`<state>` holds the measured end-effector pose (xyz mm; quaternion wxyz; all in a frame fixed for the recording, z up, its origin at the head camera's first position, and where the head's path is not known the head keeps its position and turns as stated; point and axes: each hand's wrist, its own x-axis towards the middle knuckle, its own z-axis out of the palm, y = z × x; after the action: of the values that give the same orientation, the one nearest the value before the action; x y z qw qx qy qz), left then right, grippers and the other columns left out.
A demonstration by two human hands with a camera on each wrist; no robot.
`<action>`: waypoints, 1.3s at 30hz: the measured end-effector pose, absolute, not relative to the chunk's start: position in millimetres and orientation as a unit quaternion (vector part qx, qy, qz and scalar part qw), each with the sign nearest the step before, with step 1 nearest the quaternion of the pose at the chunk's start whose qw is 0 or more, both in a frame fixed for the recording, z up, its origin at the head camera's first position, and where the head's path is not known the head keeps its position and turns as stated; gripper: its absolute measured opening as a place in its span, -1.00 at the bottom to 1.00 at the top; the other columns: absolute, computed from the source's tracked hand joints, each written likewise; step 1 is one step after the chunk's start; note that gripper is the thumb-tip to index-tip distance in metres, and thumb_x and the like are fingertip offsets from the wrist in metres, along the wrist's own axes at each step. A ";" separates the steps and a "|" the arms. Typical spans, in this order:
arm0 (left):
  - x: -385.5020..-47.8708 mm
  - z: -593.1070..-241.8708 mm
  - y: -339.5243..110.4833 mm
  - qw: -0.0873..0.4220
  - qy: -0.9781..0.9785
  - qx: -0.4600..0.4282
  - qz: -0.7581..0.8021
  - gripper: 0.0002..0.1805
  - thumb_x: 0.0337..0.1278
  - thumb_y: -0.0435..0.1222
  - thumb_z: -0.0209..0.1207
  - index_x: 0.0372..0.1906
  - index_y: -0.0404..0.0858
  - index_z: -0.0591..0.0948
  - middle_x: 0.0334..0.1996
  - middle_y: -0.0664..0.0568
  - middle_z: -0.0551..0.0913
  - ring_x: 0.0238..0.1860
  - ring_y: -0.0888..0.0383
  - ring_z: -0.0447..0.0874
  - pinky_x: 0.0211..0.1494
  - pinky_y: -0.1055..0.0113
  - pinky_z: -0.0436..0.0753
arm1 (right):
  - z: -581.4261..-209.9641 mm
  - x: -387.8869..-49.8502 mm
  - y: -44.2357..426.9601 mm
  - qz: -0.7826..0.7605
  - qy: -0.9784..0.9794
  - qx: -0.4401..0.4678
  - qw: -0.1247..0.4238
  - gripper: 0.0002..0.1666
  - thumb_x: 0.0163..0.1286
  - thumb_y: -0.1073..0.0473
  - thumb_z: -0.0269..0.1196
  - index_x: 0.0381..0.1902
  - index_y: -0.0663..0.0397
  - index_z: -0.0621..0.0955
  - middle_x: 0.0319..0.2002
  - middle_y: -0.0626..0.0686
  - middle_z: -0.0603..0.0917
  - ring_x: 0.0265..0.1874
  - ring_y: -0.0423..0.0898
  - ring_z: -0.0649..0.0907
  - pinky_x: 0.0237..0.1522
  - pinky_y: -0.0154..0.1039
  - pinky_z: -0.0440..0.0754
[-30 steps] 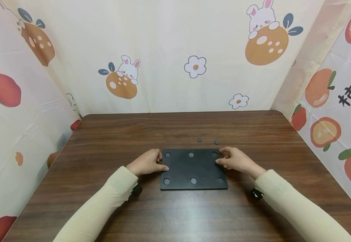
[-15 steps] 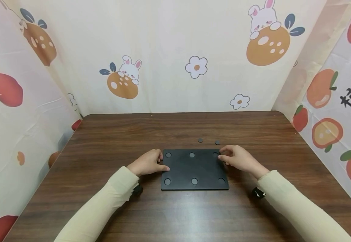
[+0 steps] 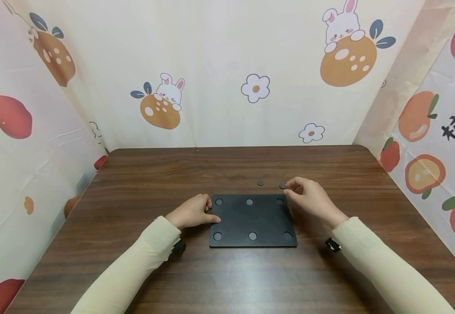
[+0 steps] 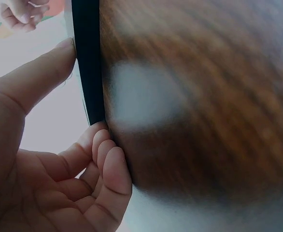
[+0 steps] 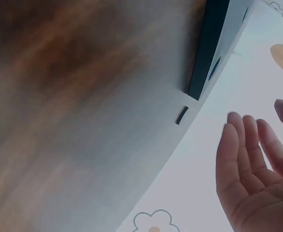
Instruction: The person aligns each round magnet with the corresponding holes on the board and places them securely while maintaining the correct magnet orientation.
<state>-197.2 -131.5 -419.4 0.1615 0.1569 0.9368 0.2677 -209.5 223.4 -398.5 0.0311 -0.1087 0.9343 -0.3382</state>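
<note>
A flat black panel (image 3: 252,220) with several round recesses lies on the table. The left hand (image 3: 193,211) grips its left edge, thumb on top and the other fingers curled at the side, as the left wrist view (image 4: 59,159) also shows. Off the panel's far right corner, the right hand (image 3: 311,198) hovers with thumb and fingers apart beside a small dark disc (image 3: 282,186). A second disc (image 3: 260,183) lies farther left behind the panel. In the right wrist view the right hand (image 5: 257,174) has nothing between its fingers, and one disc (image 5: 182,115) lies near the panel's corner.
The brown wooden table (image 3: 164,170) extends around the panel. Behind it hangs a pale curtain (image 3: 211,87) printed with rabbits, flowers and fruit; more printed cloth (image 3: 423,144) hangs at both sides.
The right hand has left the panel's right edge and moved away from the body toward the right-hand disc. The left hand has kept its grip on the panel.
</note>
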 end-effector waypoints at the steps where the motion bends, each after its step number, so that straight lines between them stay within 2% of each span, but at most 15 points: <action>1: -197.2 -419.4 -131.6 0.162 0.937 0.157 0.268 -0.51 0.00 -0.03 0.43 -0.20 -0.27 0.48 -0.30 -0.03 0.47 -0.32 0.12 0.40 -0.24 0.27 0.43 | -398.1 -210.7 222.7 -0.339 0.934 -0.109 0.022 -0.72 0.43 -0.02 0.22 -0.02 -0.02 0.62 -0.11 0.05 0.69 -0.17 -0.01 0.63 -0.20 -0.16 0.60; 7: -197.7 -419.6 -132.1 0.162 0.935 0.157 0.272 -0.51 -0.01 -0.04 0.44 -0.21 -0.27 0.48 -0.31 -0.03 0.47 -0.34 0.12 0.39 -0.26 0.28 0.42 | -396.2 -219.1 218.7 -0.341 0.933 -0.116 -0.020 -0.72 0.42 0.05 0.24 -0.01 0.05 0.60 -0.12 0.08 0.69 -0.16 0.04 0.65 -0.18 -0.09 0.64; 13: -197.7 -419.4 -132.0 0.163 0.933 0.159 0.280 -0.52 -0.01 -0.05 0.44 -0.22 -0.27 0.47 -0.32 -0.04 0.46 -0.34 0.13 0.38 -0.26 0.29 0.41 | -394.6 -228.7 213.2 -0.334 0.933 -0.128 -0.038 -0.69 0.42 0.07 0.25 0.03 0.10 0.59 -0.10 0.10 0.69 -0.15 0.05 0.66 -0.16 -0.03 0.66; 25: -196.3 -419.3 -131.7 0.166 0.934 0.154 0.275 -0.53 0.00 -0.04 0.44 -0.22 -0.25 0.47 -0.30 -0.03 0.46 -0.32 0.12 0.39 -0.24 0.28 0.41 | -397.4 -246.8 199.2 -0.322 0.938 -0.130 -0.013 -0.60 0.42 0.03 0.23 0.11 0.13 0.58 -0.13 0.10 0.68 -0.21 0.00 0.66 -0.22 -0.07 0.64; 39: -196.4 -418.4 -131.2 0.166 0.936 0.151 0.272 -0.53 0.00 -0.03 0.44 -0.21 -0.24 0.47 -0.30 -0.02 0.46 -0.30 0.12 0.40 -0.22 0.28 0.43 | -404.3 -264.8 185.8 -0.292 0.943 -0.160 0.005 -0.55 0.40 0.05 0.26 0.15 0.17 0.58 -0.13 0.10 0.68 -0.18 0.00 0.65 -0.15 -0.06 0.63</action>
<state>-196.4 -131.2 -418.4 0.1662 0.1510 0.9357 0.2721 -264.8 185.8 -404.3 0.0052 -0.1596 0.9429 -0.2924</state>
